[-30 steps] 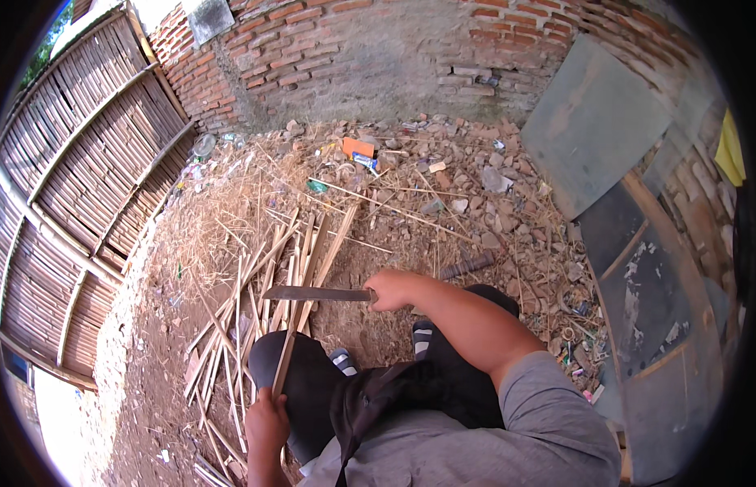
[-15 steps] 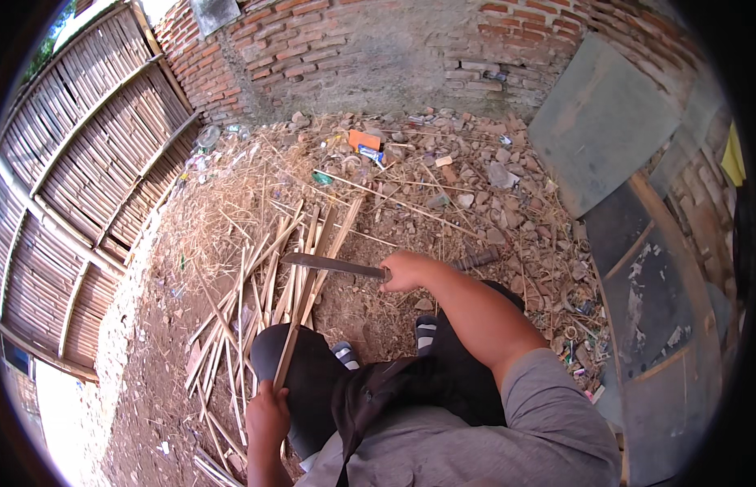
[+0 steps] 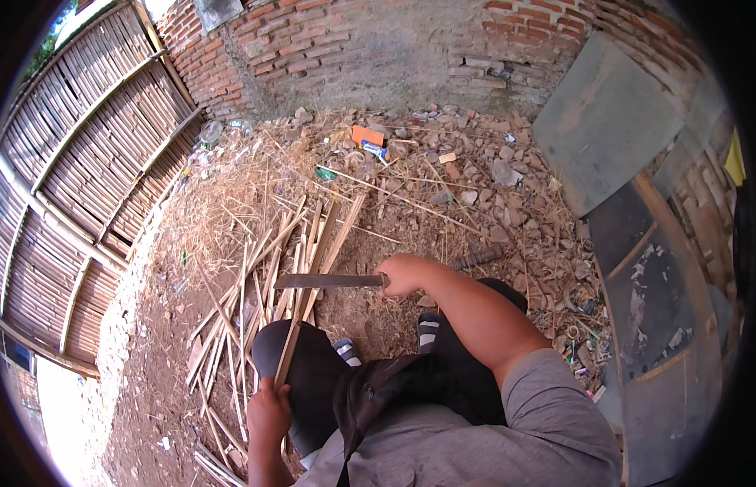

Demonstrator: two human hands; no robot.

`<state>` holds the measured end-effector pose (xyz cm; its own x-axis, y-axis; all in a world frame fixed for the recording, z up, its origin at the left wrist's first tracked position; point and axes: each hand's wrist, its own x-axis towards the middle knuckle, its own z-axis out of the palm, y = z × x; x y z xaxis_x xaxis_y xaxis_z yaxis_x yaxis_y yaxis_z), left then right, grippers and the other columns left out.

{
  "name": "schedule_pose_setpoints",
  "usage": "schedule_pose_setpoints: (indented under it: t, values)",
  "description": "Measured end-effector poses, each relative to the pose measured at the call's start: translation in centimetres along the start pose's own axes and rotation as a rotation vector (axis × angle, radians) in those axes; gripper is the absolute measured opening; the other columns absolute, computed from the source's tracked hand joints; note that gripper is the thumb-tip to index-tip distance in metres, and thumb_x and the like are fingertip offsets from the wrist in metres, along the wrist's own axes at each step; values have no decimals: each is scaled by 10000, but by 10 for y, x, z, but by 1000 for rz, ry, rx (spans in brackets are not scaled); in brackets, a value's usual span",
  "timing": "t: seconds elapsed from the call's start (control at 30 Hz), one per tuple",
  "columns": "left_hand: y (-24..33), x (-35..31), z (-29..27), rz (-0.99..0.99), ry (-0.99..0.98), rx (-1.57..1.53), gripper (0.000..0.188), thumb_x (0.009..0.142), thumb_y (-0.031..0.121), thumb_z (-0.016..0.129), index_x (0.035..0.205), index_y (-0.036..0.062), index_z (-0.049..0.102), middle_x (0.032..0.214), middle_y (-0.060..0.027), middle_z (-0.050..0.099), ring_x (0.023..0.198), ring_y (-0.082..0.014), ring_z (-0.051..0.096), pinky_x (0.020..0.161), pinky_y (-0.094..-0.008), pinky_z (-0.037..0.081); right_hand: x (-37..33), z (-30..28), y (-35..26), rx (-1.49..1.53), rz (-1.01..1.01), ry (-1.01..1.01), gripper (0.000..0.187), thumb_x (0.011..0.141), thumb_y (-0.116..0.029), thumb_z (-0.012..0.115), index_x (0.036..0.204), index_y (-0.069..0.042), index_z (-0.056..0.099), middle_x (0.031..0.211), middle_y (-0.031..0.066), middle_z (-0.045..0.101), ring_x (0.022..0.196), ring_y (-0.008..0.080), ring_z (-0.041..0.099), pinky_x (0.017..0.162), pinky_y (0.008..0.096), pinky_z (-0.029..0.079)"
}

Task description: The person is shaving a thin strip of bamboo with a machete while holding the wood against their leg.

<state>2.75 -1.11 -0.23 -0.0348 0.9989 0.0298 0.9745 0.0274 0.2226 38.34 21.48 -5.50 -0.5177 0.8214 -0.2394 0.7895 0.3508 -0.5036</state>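
A machete [image 3: 329, 281] is gripped at its handle by my right hand [image 3: 402, 276], fingers wrapped round it. Its dark blade points left and lies across a long bamboo strip [image 3: 288, 351]; I cannot tell whether they touch. My left hand [image 3: 269, 406] is closed round the near end of that strip, beside my left knee. From there the strip slants up and away past the knee. Several loose bamboo strips [image 3: 224, 353] lie in a heap on the ground to the left and in front of me.
A bamboo fence [image 3: 86, 146] stands at the left and a brick wall [image 3: 378, 65] at the back. Grey panels [image 3: 609, 126] lean at the right. Rubble [image 3: 483, 170], straw and litter, including an orange piece [image 3: 367, 135], cover the ground. A dark rod-like piece [image 3: 475, 258] lies beyond my right forearm.
The machete's blade has come down and nearer along the strip, now lying about level instead of slanting. My left hand keeps its hold on the strip.
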Motion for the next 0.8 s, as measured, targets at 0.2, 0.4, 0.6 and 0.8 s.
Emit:
schedule_pose_setpoints:
  t: [0.2,0.4,0.6,0.8]
  values:
    - [1,2,-2,-34,-30,8,234,974,244,597,1056,37,524,737,-276,658,717,-497,651,635,-591,495,-2,-5,11,33,75,34,438,800,-419,772,1110,-115,715,912,159,715,897,341,693,799,457,533]
    - [-1,2,1,-26,-18,-7,240,973,255,598,1055,43,524,741,-274,662,719,-498,652,634,-593,493,2,2,8,12,48,26,473,795,-428,774,1121,-92,706,973,177,710,950,359,682,829,463,530]
    - [-5,1,3,-14,-5,-12,246,973,259,597,1053,38,523,732,-278,655,709,-499,647,633,-599,487,4,7,12,43,60,42,504,784,-438,787,1130,-83,701,1013,183,710,988,368,678,852,466,530]
    - [-4,3,2,-19,-20,-38,257,971,256,599,1055,23,531,737,-286,655,718,-506,646,644,-599,490,2,4,9,52,64,47,470,773,-426,798,1073,-75,706,972,180,713,958,367,684,833,470,531]
